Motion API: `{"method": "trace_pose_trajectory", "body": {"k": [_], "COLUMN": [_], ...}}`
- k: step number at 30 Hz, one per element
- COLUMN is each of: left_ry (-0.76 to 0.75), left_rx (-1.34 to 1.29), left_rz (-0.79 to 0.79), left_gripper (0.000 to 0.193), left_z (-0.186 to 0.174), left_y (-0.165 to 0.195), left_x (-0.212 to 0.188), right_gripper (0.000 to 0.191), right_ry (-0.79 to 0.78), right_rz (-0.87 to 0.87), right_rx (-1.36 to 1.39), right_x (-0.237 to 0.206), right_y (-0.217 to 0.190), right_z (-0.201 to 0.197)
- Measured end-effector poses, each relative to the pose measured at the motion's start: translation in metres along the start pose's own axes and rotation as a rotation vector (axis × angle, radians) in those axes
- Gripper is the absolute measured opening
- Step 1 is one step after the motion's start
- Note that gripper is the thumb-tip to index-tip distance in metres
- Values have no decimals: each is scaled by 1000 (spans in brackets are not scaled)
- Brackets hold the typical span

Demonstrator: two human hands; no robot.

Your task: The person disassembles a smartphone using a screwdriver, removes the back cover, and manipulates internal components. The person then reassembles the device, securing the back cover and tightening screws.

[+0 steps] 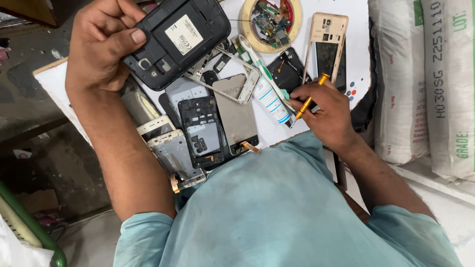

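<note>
Dark grey opened phone body with a white sticker in its battery bay was up off the white work board, held at the top of the pile in my left hand: thumb clamped on its lower left edge, other fingers curled round behind, so a firm pinch. Right hand was low and to the right, fingers pressed together around a slim orange-handled screwdriver, tip down near the board, well apart from the phone body. Between the hands lay a white glue tube with blue print, a bare silver frame, a black mid-frame, a grey back panel and a gold phone shell. Tape ring holding small circuit boards sat above, white sacks on the right. Risks, my read: one-handed edge grip could slip and drop the body onto the loose parts; screwdriver tip could skid and gouge a flex; stacked parts near my belly could slide off the board edge.
</note>
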State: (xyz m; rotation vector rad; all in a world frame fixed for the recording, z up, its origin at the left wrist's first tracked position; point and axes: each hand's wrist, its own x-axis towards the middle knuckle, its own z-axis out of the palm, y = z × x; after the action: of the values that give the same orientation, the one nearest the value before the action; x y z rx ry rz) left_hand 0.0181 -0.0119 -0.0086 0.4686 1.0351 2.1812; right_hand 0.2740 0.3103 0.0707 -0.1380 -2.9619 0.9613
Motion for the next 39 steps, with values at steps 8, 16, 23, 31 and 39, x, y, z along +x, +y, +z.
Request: {"method": "trace_pose_trajectory", "body": {"k": [8, 16, 23, 31, 39], "left_ry": [49, 9, 73, 140, 88], "left_rx": [-9, -16, 39, 86, 32], "left_rz": [-22, 20, -18, 45, 79], "left_gripper": [16, 19, 17, 44, 37], "left_z": [1, -5, -2, -7, -26], "left_y": [2, 0, 3, -5, -19], "left_x": [-1, -2, -1, -4, -9], "right_gripper": [20, 25, 28, 32, 38], "right_ry": [68, 47, -47, -184, -312], "right_rz": [145, 291, 358, -162, -223], "right_rx": [293, 558, 726, 35, -53], "right_x": [-14, -13, -10, -10, -20], "right_y": [3, -3, -29, -51, -51], "right_z": [3, -2, -5, 11, 18]}}
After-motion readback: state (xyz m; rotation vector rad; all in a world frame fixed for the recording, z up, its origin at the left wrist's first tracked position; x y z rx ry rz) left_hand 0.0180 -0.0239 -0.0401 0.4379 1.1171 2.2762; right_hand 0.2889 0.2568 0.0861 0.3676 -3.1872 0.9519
